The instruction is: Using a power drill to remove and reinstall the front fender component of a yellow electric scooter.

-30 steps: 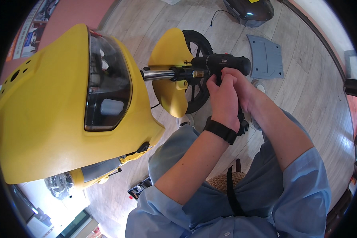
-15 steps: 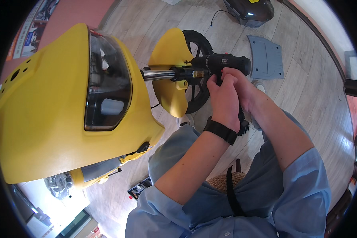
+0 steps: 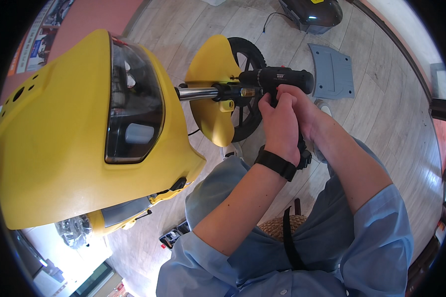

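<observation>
A black cordless drill (image 3: 282, 79) lies level, its nose pointing left at a small bolt beside the yellow front fender (image 3: 210, 57). Whether its tip is seated on the bolt is too small to tell. My left hand (image 3: 281, 116), with a black band at the wrist, is closed around the drill's handle. From the right, my right hand (image 3: 301, 101) is wrapped on the same handle, overlapping the left. Just below the drill's nose is the chrome fork leg (image 3: 198, 93), in front of the black spoked wheel (image 3: 248, 119).
The large yellow front fairing (image 3: 64, 148) of the scooter, with a dark window (image 3: 136, 109), fills the left. On the wooden floor are a grey panel (image 3: 333, 72) and a dark glossy case (image 3: 314, 15). A tool box (image 3: 173, 233) lies by my left leg.
</observation>
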{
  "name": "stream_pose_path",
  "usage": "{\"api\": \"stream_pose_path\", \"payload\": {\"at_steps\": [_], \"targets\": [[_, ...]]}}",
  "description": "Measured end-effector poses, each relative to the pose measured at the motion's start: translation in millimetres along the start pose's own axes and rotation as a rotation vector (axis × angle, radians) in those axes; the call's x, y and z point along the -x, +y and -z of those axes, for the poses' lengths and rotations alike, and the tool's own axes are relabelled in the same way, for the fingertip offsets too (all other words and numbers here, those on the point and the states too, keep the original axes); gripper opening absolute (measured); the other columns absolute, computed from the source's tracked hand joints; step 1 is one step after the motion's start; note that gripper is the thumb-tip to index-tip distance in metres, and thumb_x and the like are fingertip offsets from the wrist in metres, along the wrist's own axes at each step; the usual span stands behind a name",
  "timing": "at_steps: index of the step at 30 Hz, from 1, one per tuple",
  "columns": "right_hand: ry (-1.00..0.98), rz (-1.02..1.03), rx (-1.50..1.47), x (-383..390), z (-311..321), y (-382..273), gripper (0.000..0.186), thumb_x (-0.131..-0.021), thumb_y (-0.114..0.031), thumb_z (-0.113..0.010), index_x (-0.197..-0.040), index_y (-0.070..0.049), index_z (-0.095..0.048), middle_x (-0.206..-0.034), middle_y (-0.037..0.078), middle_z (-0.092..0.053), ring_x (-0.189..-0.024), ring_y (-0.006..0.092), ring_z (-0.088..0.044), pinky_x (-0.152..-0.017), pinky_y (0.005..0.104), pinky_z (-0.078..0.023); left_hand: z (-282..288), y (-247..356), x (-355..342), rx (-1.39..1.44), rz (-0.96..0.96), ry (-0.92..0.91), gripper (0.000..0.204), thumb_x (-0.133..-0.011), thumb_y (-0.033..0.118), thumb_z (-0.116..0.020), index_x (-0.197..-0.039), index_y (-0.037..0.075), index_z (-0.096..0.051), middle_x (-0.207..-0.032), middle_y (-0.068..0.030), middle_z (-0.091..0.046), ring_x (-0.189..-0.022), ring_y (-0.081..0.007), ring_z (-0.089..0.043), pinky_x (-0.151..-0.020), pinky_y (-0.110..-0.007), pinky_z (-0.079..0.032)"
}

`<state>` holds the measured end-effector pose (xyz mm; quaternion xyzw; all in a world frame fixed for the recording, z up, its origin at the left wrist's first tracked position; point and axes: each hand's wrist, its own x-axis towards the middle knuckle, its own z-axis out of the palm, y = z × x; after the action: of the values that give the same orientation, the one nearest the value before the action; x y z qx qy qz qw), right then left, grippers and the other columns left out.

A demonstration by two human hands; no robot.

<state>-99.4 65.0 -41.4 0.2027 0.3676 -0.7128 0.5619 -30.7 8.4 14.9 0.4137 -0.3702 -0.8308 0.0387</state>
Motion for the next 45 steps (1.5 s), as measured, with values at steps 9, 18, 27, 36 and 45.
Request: {"api": "stream_pose_path", "payload": {"at_steps": [9,18,27,36,45], "targets": [[0.039,-0.038,-0.019,0.2,-1.9,-0.4,0.016,-0.087,-0.032,-0.057,-0.084,-0.016,-0.058,-0.077,-0.004,-0.056,-0.076,0.0121,-0.056,-0.073,0.0301,-0.046,3.7,-8.5,-15.8,-0.022,0.025,0.04,0.065,-0.082,0.021,-0.056,-0.138,0.002,-0.03,-0.123,-0.0125,-0.047,-0.114,-0.0218,-0.047,-0.097,-0.032,-0.038],[0.095,-0.008,0.018,-13.5,8.5,1.8,0.035,-0.086,-0.041,-0.053,-0.095,-0.008,-0.06,-0.086,0.012,-0.063,-0.078,0.0263,-0.063,-0.074,0.0397,-0.052,3.6,-13.7,-22.5,-0.038,0.048,0.101,0.063,-0.081,0.021,-0.056,-0.137,0.002,-0.031,-0.121,-0.0122,-0.047,-0.113,-0.0213,-0.047,-0.095,-0.032,-0.038],[0.107,-0.015,0.018,-11.7,6.9,1.7,0.034,-0.086,-0.041,-0.052,-0.095,-0.008,-0.06,-0.086,0.011,-0.062,-0.078,0.0257,-0.062,-0.075,0.0392,-0.052,4.7,-7.4,-15.8,-0.013,0.038,0.0,0.063,-0.082,0.02,-0.055,-0.137,0.002,-0.03,-0.122,-0.0121,-0.047,-0.114,-0.0214,-0.047,-0.096,-0.032,-0.038],[0.055,-0.019,-0.049,-16.4,14.0,4.2,0.031,-0.085,-0.039,-0.056,-0.093,-0.009,-0.061,-0.081,0.007,-0.061,-0.071,0.0201,-0.061,-0.069,0.0346,-0.052,-0.5,-8.5,-20.5,-0.036,0.059,0.127,0.064,-0.081,0.021,-0.057,-0.137,0.003,-0.031,-0.121,-0.0111,-0.047,-0.113,-0.0218,-0.047,-0.096,-0.033,-0.038],[0.024,-0.03,-0.041,-31.6,20.4,10.6,0.019,-0.082,-0.032,-0.059,-0.081,-0.014,-0.059,-0.067,-0.002,-0.055,-0.053,0.0099,-0.052,-0.05,0.0253,-0.045,3.9,-12.2,-31.9,0.005,0.06,0.211,0.011,-0.081,0.02,-0.058,-0.089,0.013,-0.056,-0.074,0.0042,-0.042,-0.071,-0.009,-0.039,-0.066,-0.026,-0.035]]}}
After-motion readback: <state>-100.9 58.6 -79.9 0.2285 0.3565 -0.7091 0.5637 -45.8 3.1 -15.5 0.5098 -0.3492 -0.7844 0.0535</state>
